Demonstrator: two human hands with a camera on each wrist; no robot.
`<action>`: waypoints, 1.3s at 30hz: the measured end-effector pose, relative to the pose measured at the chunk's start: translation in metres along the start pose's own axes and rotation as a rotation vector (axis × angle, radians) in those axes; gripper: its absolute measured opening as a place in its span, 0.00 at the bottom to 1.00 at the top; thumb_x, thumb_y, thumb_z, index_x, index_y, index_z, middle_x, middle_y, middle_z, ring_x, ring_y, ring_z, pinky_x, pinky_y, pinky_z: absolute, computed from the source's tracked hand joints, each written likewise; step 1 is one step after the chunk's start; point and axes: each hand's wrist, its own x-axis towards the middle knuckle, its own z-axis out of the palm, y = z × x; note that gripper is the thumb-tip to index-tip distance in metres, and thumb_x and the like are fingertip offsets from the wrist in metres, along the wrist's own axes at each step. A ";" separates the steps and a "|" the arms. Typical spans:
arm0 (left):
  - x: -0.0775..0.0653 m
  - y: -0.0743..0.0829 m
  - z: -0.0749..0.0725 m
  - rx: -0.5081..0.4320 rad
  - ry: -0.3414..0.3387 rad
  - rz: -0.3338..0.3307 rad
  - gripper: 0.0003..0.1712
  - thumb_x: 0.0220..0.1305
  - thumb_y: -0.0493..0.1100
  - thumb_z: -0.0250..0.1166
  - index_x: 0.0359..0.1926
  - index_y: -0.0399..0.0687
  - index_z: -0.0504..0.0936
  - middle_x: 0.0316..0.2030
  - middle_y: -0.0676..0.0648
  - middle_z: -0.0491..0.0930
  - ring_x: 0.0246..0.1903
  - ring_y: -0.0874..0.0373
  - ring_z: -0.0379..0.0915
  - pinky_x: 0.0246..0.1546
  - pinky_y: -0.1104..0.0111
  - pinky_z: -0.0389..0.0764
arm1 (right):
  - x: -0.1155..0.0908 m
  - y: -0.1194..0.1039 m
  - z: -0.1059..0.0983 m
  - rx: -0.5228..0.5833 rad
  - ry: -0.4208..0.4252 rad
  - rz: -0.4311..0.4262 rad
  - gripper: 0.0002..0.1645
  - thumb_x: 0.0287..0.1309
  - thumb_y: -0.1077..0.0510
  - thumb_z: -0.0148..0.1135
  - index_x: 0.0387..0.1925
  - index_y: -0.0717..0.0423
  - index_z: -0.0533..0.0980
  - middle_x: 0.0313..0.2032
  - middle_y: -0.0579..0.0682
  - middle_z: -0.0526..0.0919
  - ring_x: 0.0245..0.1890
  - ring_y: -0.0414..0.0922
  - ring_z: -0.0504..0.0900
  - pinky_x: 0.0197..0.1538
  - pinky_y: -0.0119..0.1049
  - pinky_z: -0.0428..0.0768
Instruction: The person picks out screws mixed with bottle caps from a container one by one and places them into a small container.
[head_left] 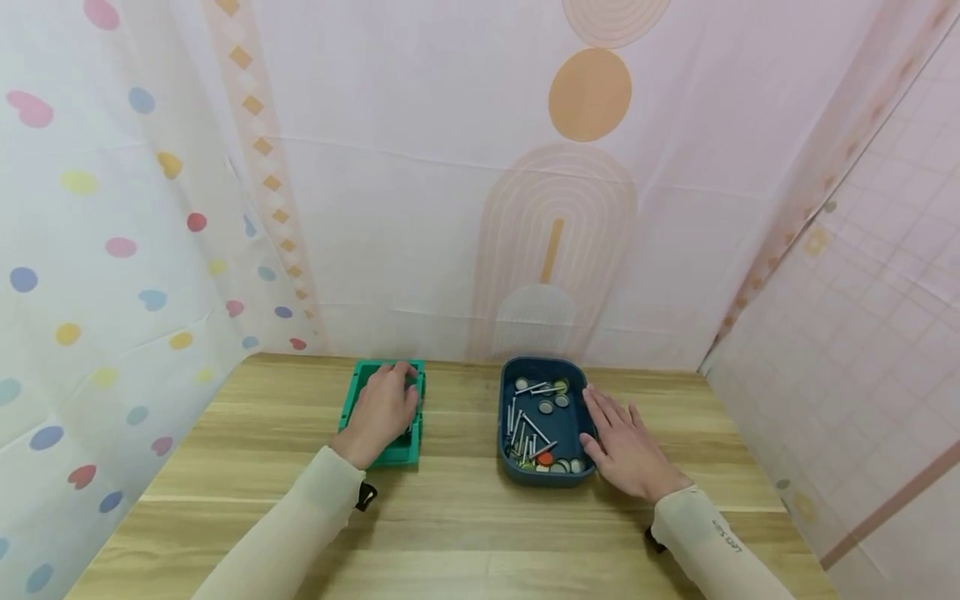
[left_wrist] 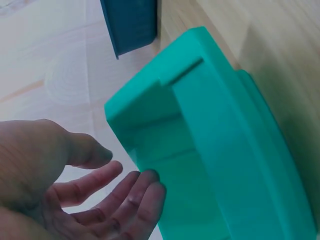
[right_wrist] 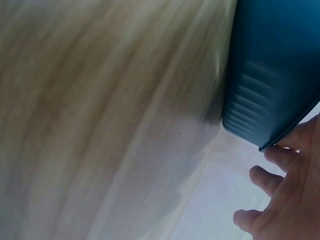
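My left hand [head_left: 381,410] is over a green plastic box [head_left: 397,452] on the left of the table. In the left wrist view its fingers [left_wrist: 142,205] are loosely bent, with nothing between them and the thumb, beside the green box's opening. The hand hides most of the box's inside. My right hand [head_left: 626,446] lies along the right side of a dark blue tray [head_left: 543,481], fingertips touching its rim. Several screws or nails [head_left: 536,427] and bottle caps [head_left: 562,402] lie in the tray, among them an orange cap [head_left: 545,458].
Both containers stand on a wood-grain table [head_left: 465,533], near its back edge, with a gap between them. A patterned cloth [head_left: 405,208] hangs behind the table, a dotted one [head_left: 97,333] at the left and a checked one [head_left: 862,333] at the right.
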 end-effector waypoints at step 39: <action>0.006 0.092 0.025 0.224 -0.137 0.401 0.23 0.79 0.49 0.78 0.67 0.45 0.90 0.57 0.41 0.89 0.51 0.48 0.87 0.55 0.54 0.94 | 0.003 -0.006 -0.002 -0.023 -0.006 -0.014 0.51 0.90 0.40 0.56 0.95 0.60 0.51 0.95 0.60 0.53 0.93 0.67 0.59 0.90 0.80 0.54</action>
